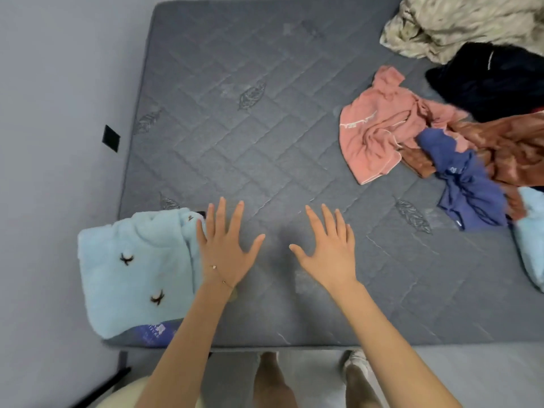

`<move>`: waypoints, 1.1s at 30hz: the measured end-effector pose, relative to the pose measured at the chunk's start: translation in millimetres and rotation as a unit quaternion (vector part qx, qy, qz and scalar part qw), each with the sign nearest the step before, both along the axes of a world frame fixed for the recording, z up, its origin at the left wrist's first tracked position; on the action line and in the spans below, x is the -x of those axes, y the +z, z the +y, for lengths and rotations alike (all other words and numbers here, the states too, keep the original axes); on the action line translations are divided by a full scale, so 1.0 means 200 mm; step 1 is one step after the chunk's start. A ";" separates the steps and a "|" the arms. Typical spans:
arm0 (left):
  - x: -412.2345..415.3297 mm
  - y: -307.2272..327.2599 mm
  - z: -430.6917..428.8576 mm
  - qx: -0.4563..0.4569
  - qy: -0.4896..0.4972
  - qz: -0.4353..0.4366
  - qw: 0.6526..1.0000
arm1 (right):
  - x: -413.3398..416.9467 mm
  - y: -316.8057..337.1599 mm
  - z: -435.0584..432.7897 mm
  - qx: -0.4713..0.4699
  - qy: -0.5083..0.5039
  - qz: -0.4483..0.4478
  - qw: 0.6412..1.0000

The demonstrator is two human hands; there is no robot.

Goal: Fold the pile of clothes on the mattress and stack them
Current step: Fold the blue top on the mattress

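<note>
Splaying L hand [225, 248], R hand [326, 254], folded fleece [132, 275] L, clothes pile [459, 163] R

Much of the pile runs off past the mattress's right side
At the far right corner of the mattress [265, 128], the beige patterned cloth [459, 22] is cut by the top and right edges; just nearer, the black garment [494, 81], the rust-brown garment [506, 145] and a pale blue piece [532, 240] all run out of sight on the right. The dark blue garment [468, 189] hides part of the brown one, and its small label is too tiny to read. White lettering on the pink garment [379, 134] is smeared. At the near left corner, the folded pale blue fleece [132, 269] covers all but a strip of a dark blue item [150, 334], its print illegible
</note>
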State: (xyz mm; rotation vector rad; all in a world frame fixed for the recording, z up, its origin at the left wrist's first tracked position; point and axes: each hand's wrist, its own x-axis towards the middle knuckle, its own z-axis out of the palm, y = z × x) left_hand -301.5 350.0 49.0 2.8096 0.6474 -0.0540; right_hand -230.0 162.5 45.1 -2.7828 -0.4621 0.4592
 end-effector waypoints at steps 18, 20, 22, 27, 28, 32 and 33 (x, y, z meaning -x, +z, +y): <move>-0.58 -0.04 -1.75 0.043 -0.104 -0.010 0.994 | -0.44 0.07 -1.73 0.018 -0.091 0.019 0.995; -0.67 -0.07 -1.83 0.040 -0.129 -0.002 0.991 | -0.48 0.05 -1.83 0.015 -0.112 0.015 0.993; -0.74 -0.10 -1.91 0.043 -0.146 0.015 0.988 | -0.52 0.05 -1.93 0.012 -0.132 0.021 0.991; -0.95 -0.18 -2.13 0.053 -0.196 0.036 0.979 | -0.64 -0.02 -2.21 0.003 -0.184 0.009 0.983; -0.99 -0.21 -2.18 0.055 -0.198 0.038 0.978 | -0.67 -0.05 -2.27 0.002 -0.193 0.009 0.981; -1.17 -0.33 -2.42 0.108 -0.176 0.039 0.978 | -0.83 -0.21 -2.49 -0.014 -0.221 0.037 0.975; -1.21 -0.37 -2.47 0.118 -0.161 0.039 0.979 | -0.88 -0.26 -2.54 -0.015 -0.222 0.048 0.974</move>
